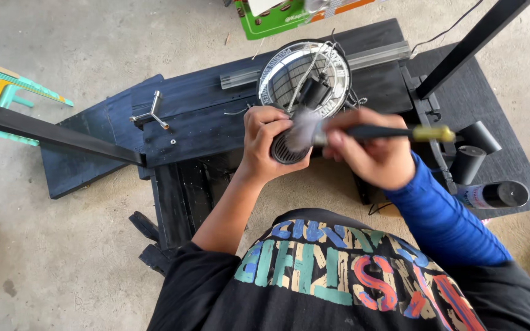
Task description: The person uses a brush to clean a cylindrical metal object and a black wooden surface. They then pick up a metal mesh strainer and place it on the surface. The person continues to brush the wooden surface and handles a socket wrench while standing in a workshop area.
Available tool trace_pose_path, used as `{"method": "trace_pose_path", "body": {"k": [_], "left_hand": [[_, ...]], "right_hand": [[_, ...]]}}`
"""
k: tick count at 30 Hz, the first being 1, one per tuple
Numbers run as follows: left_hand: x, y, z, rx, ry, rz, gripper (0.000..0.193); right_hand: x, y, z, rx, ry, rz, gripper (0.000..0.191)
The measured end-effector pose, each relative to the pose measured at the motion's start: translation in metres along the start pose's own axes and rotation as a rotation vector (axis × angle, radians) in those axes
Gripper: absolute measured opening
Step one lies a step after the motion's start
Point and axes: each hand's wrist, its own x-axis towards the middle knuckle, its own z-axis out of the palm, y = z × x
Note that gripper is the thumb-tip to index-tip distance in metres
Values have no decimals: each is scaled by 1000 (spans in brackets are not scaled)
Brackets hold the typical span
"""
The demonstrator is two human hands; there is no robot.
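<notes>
Gripping a round black slotted part (284, 149), left hand (265, 144) fingers curled around it, just above the dark board (197, 116). Right hand (372, 153) fingers pinching a paintbrush (369, 132), bristles blurred on the part. Chrome wire fan guard (305, 76) just behind.

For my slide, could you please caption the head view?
Left hand grips a ribbed cylinder while right hand brushes it with a paintbrush.
</notes>
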Motion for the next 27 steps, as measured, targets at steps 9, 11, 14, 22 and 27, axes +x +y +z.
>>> {"method": "trace_pose_path", "body": {"k": [9, 11, 14, 22, 27], "left_hand": [[-28, 81, -14, 65, 34, -114, 63], [-55, 102, -19, -3, 82, -148, 61], [-73, 132, -23, -171, 235, -307, 61], [-90, 68, -38, -1218, 625, -875, 59], [-254, 61, 120, -1273, 650, -823, 57]], "right_hand": [[-30, -27, -15, -300, -165, -283, 13], [-55, -26, -14, -604, 2, -527, 23], [-82, -58, 5, -300, 57, -616, 24], [-55, -19, 47, -352, -283, -491, 31], [-164, 127, 29, -373, -376, -389, 28]]}}
